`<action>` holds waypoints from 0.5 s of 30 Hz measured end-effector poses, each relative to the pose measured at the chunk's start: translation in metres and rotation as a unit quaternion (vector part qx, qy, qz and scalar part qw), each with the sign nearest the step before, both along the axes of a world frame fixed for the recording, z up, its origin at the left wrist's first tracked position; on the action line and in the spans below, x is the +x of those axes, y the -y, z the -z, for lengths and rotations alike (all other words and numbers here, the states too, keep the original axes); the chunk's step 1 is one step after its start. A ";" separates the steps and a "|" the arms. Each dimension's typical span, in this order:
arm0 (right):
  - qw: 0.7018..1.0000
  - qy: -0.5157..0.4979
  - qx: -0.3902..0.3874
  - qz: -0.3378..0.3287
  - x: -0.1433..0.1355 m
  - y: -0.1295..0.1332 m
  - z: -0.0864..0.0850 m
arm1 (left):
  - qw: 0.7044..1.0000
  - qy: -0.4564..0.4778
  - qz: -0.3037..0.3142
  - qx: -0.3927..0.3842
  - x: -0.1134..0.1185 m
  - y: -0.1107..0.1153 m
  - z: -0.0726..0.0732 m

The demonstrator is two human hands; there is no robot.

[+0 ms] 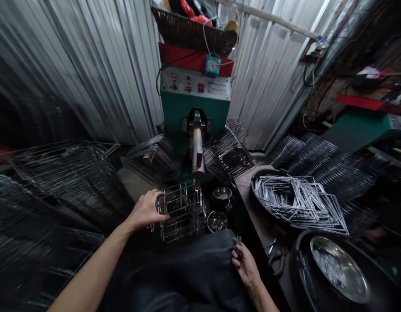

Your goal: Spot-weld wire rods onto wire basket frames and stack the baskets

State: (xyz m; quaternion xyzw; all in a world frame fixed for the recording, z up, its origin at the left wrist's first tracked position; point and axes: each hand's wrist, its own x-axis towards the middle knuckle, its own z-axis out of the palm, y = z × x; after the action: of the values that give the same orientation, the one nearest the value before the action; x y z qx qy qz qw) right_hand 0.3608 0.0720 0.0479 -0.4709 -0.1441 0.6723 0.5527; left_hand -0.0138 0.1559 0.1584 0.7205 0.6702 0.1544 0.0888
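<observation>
My left hand (149, 211) grips the left side of a wire rack (182, 216), its thumb over the wires and its fingers at the upper left corner. The rack lies below the rounded metal arm (198, 160) of a green machine (177, 108), its far edge near the arm's tip. Over my right knee, my right hand (244, 261) pinches a few small metal pieces (238, 239) that stick up past the fingertips. Two small metal bowls, one empty-looking (222, 194) and one with small bits inside (217, 222), sit just right of the rack.
Stacks of wire frames stand at the left (70, 177) and on both sides of the machine. To the right are a black tub of square wire frames (301, 201), pliers (278, 262) and a steel bowl of small pieces (340, 268). A wicker basket (194, 32) sits above the machine.
</observation>
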 end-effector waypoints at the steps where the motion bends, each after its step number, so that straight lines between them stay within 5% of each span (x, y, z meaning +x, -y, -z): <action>1: 1.000 -0.005 -0.005 0.003 0.000 0.005 0.001 | 1.000 -0.009 0.001 0.003 0.000 0.006 0.001; 15: 1.000 0.007 -0.005 0.004 0.000 0.015 0.000 | 1.000 -0.009 -0.009 -0.014 0.006 0.029 0.003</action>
State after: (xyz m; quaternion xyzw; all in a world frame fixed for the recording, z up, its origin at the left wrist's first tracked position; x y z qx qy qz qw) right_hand 0.3605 0.0567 0.0481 -0.4790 -0.1430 0.6677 0.5516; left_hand -0.0082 0.1273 0.1555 0.7148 0.6793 0.1388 0.0915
